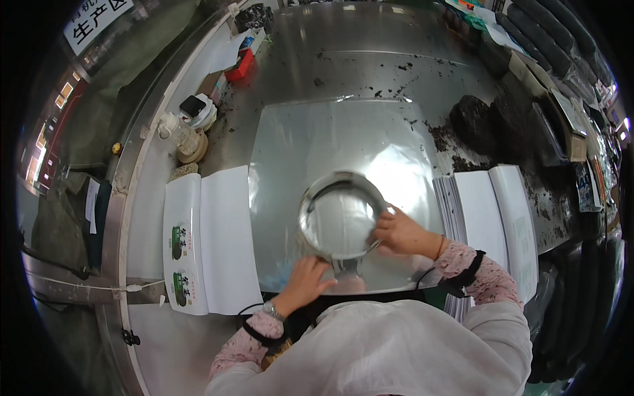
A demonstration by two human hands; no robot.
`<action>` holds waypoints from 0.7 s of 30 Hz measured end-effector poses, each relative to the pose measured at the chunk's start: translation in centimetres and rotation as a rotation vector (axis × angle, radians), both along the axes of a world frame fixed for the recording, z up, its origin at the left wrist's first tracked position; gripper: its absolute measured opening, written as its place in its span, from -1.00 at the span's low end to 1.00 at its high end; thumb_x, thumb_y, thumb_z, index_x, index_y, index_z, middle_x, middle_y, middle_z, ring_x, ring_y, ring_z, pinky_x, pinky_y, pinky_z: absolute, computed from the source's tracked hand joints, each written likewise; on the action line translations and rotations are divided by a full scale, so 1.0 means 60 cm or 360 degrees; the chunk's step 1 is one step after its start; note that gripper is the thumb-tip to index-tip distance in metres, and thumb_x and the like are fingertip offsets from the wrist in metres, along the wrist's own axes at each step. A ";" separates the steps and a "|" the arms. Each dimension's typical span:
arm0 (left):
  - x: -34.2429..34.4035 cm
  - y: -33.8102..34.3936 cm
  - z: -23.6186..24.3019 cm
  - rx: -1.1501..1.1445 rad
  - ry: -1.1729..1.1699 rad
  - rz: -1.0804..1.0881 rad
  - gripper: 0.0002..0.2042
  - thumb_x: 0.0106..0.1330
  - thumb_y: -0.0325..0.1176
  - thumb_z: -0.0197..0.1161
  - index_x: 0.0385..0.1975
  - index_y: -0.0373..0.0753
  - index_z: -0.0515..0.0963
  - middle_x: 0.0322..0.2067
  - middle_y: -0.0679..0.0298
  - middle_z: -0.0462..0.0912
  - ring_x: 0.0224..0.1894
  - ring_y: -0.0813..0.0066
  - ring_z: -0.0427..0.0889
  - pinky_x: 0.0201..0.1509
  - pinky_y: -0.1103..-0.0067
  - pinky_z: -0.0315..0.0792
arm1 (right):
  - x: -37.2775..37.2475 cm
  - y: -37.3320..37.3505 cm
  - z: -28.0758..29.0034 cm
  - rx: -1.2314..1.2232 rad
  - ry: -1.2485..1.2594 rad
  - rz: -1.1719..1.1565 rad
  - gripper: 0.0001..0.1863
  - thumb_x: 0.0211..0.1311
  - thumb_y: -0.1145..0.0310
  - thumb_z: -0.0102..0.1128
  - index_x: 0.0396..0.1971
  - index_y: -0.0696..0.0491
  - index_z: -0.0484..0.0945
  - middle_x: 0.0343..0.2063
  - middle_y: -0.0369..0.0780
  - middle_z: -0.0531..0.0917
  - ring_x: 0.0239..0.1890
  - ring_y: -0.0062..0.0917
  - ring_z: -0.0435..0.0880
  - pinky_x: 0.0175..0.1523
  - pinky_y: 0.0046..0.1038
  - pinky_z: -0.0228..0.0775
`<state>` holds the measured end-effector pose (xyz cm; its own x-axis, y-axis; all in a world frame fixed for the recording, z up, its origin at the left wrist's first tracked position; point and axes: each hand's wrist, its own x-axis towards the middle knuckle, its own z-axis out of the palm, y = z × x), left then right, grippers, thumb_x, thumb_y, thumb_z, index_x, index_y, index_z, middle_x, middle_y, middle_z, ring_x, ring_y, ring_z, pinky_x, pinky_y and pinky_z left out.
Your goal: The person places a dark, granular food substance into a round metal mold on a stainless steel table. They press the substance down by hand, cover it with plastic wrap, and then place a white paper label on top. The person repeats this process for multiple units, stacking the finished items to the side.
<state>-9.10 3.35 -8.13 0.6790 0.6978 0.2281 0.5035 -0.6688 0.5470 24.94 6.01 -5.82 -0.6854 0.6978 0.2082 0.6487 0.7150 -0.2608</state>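
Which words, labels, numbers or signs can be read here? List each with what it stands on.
Wording is not copied out; only its place and look are given.
White sign, upper left: large dark characters, sharp, cut off by the picture's rim.
Left glossy sheet: dark characters beside green motifs; its smaller print is too small to read.
Right curled sheet: faint print, too blurred.

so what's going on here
A person has a shiny metal ring over a glossy sheet on the table. The right hand holds the ring's right side; the left hand is at its near edge, though whether it grips is hard to tell. Paper stacks flank the sheet on both sides, and dark clumps and crumbs lie beyond the right-hand one.
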 end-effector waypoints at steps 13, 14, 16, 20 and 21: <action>0.004 0.073 -0.062 -0.0015 0.0108 -0.0429 -0.79 0.36 -0.28 0.34 -0.15 -0.24 0.56 -0.28 0.12 0.58 -0.18 0.05 0.58 -0.08 0.23 0.48 | 0.075 -0.191 0.096 -0.0116 0.0522 -0.0600 -0.69 -0.14 0.42 0.60 -0.37 0.06 0.64 -0.39 -0.18 0.59 -0.18 -0.18 0.54 -0.03 -0.22 0.41; 0.004 0.072 -0.062 0.0060 0.0107 -0.0402 -0.81 0.37 -0.29 0.33 -0.17 -0.24 0.56 -0.29 0.12 0.59 -0.19 0.06 0.59 -0.10 0.23 0.49 | 0.062 -0.198 0.106 -0.0149 0.0551 -0.0555 -0.69 -0.14 0.41 0.60 -0.37 0.06 0.64 -0.39 -0.18 0.58 -0.18 -0.18 0.54 -0.03 -0.22 0.40; -0.019 0.064 -0.113 0.0285 0.0206 -0.0513 -0.87 0.38 -0.34 0.30 -0.23 -0.24 0.57 -0.31 0.11 0.59 -0.19 0.09 0.61 -0.09 0.26 0.50 | 0.032 -0.210 0.127 -0.0186 0.0597 -0.0407 -0.69 -0.14 0.40 0.59 -0.37 0.04 0.63 -0.40 -0.21 0.55 -0.17 -0.20 0.53 -0.02 -0.16 0.39; -0.014 0.075 -0.110 0.0175 0.0149 -0.0400 -0.91 0.38 -0.39 0.21 -0.23 -0.24 0.57 -0.30 0.11 0.58 -0.18 0.09 0.60 -0.11 0.30 0.51 | -0.013 -0.221 0.151 -0.0258 0.0583 -0.0074 -0.70 -0.15 0.41 0.56 -0.40 0.02 0.59 -0.37 -0.22 0.53 -0.15 -0.24 0.54 0.07 -0.08 0.38; 0.006 0.085 -0.100 -0.0554 0.0200 0.0083 -0.92 0.38 -0.40 0.20 -0.22 -0.23 0.56 -0.30 0.13 0.57 -0.24 0.08 0.61 -0.18 0.24 0.52 | -0.024 -0.221 0.151 -0.0272 0.0574 0.0001 -0.70 -0.15 0.41 0.56 -0.41 0.02 0.58 -0.37 -0.22 0.53 -0.14 -0.24 0.54 0.10 -0.07 0.38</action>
<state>-8.76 8.48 -14.11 0.6481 0.7532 -0.1120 0.6097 -0.4252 0.6689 23.53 -7.24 3.23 -0.5898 0.7429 0.3165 0.4933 0.6418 -0.5871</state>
